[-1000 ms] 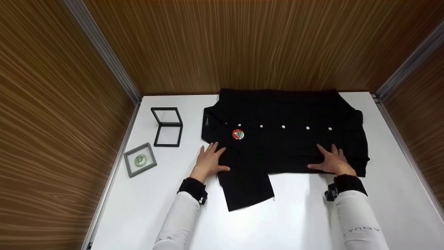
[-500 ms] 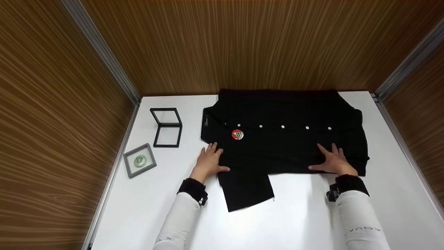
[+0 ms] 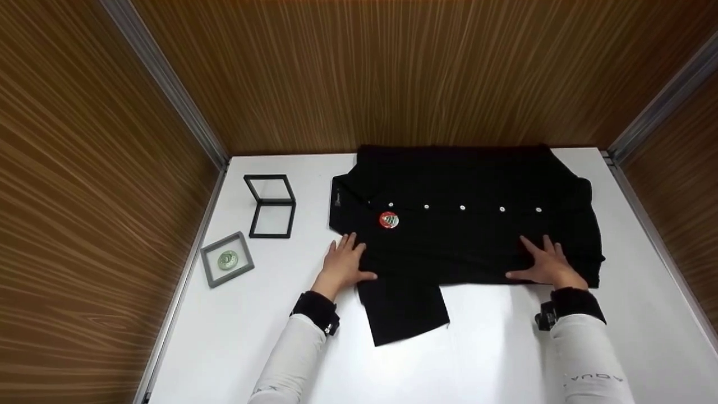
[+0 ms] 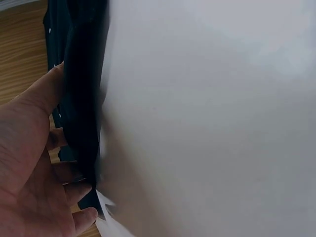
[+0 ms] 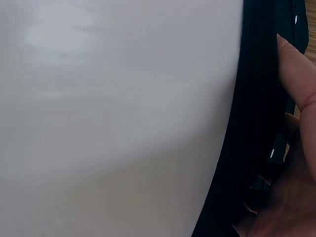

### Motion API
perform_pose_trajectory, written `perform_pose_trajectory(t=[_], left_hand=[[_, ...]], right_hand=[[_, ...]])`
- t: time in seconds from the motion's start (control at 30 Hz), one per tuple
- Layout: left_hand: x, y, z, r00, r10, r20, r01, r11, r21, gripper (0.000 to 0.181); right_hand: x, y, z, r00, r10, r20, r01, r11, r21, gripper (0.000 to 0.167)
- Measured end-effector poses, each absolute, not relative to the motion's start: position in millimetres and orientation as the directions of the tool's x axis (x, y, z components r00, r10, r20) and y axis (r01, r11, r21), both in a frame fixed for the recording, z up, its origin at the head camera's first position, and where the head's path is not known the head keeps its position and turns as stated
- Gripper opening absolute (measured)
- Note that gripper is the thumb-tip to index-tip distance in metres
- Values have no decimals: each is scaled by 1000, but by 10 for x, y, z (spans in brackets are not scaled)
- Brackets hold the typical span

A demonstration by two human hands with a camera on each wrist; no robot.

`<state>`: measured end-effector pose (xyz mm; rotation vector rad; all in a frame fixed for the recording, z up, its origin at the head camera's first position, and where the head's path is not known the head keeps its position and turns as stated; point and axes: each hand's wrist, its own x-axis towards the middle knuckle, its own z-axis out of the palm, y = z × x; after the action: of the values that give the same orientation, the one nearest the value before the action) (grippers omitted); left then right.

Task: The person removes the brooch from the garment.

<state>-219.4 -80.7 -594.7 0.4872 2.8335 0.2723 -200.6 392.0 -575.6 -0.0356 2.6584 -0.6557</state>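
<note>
A black buttoned shirt lies spread sideways on the white table, its collar pointing left and its hem to the right. One short sleeve sticks out toward me. Near the collar, a round red badge with a tree picture sits on the front. My left hand rests with spread fingers on the shirt's near edge by the shoulder. Close to the hem, my right hand lies on the same near edge, fingers also spread. In both wrist views the fingertips touch the dark cloth.
At the left stands an open black frame with clear panes. Nearer me lies a grey frame holding a round green piece. Wood-grain panels wall in the white table at the back and both sides.
Both hands and the shirt beneath them have shifted slightly right and toward me over the last half second. The frames at the left have stayed in place.
</note>
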Motion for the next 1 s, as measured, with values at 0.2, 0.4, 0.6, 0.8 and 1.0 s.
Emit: perform_pose_trajectory(t=[0.2,0.4,0.6,0.8,1.0], left_hand=[[-2192,-801,-5951,-910,360,-204,317,924,216,90],[-2200,-801,-5957,-910,355,-214,316,928,197,90],[-2203,-807,-5918,-911,346,-224,307,932,193,89],[-2227,-804,-5856,-912,344,-222,299,930,215,85],[-2253,-761,-5768,-910,327,-255,279,938,208,89]], right_hand=[[-1978,3921,-5756,-918,-112,-381,79,889,-451,112],[-1954,3906,-5765,-918,-105,-382,85,890,-448,112],[-1982,3894,-5777,-926,-92,-367,91,887,-452,113],[-2031,3856,-5765,-922,-80,-378,108,885,-452,113],[-2094,3616,-5664,-920,-82,-384,96,901,-422,111]])
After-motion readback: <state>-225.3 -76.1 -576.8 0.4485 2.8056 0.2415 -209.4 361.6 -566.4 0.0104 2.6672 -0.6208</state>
